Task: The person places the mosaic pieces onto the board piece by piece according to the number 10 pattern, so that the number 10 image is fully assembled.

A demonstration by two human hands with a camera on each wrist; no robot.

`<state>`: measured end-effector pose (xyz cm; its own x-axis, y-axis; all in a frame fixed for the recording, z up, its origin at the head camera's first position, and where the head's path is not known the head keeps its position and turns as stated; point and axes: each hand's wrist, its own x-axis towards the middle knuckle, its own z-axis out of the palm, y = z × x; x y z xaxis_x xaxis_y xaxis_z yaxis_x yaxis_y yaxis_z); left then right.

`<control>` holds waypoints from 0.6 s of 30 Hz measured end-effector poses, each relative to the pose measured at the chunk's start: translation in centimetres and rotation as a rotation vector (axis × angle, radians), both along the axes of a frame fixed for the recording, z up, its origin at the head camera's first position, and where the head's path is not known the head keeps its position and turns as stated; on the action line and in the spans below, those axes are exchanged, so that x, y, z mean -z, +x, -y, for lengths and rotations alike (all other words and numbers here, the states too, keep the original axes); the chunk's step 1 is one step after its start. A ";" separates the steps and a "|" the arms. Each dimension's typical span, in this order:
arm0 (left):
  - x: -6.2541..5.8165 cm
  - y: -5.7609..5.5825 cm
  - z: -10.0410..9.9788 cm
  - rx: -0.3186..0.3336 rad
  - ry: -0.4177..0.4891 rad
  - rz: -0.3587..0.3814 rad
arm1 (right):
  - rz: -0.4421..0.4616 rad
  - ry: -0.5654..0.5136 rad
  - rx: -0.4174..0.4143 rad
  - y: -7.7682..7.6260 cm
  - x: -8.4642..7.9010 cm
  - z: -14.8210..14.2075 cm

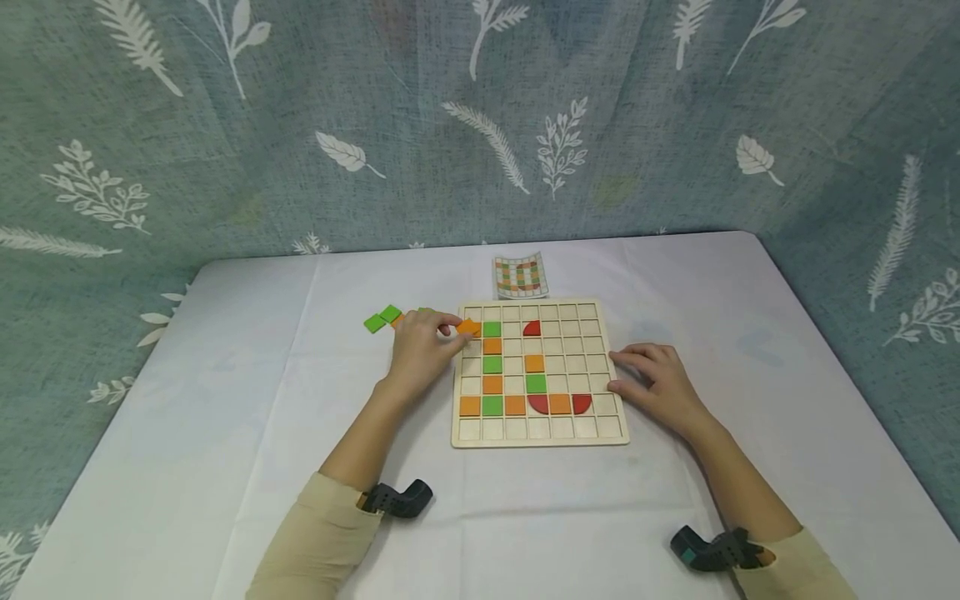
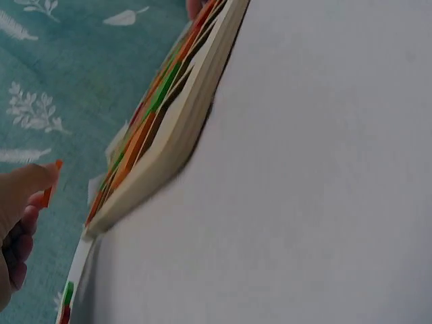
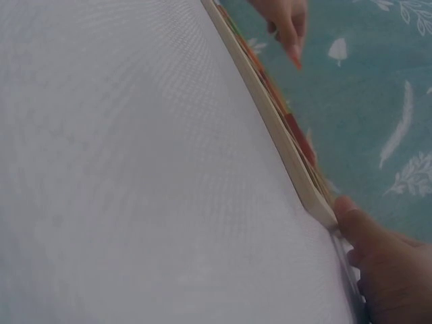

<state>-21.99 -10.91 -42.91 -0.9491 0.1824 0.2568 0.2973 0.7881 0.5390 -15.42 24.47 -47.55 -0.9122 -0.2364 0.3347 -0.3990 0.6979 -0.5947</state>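
My left hand (image 1: 422,354) pinches an orange square tile (image 1: 469,327) between thumb and fingers over the upper left of the wooden grid board (image 1: 540,429). In the left wrist view this orange tile (image 2: 52,185) is tilted and raised above the board. At the board's right edge, the fingertips and thumb of my right hand (image 1: 660,387) touch the rim. The right wrist view shows the thumb (image 3: 347,209) at the board's corner. Orange tiles (image 1: 492,384), green tiles (image 1: 492,364) and red rounded pieces (image 1: 581,404) lie in some of the cells.
Several loose tiles, among them a green one (image 1: 374,322), lie left of the board, partly hidden by the left hand. A patterned card (image 1: 521,277) lies behind the board. The white-covered table (image 1: 300,400) ends at a leaf-patterned curtain (image 1: 420,167).
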 end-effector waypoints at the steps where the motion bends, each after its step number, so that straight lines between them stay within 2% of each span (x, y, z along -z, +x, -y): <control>1: -0.1 0.0 -0.4 0.004 0.013 0.008 | 0.001 0.000 0.000 0.0 0.0 0.0; 7: -0.2 0.0 -2.7 0.032 0.073 0.064 | -0.003 0.006 0.012 0.0 0.2 0.0; 18: 0.4 -0.4 -5.4 0.100 0.113 0.095 | -0.011 0.009 0.000 0.0 0.1 0.1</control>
<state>-22.39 -5.46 -43.30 -0.9486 0.2523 0.1911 0.3148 0.6898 0.6520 -15.45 24.35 -47.65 -0.9084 -0.2392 0.3429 -0.4055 0.7035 -0.5837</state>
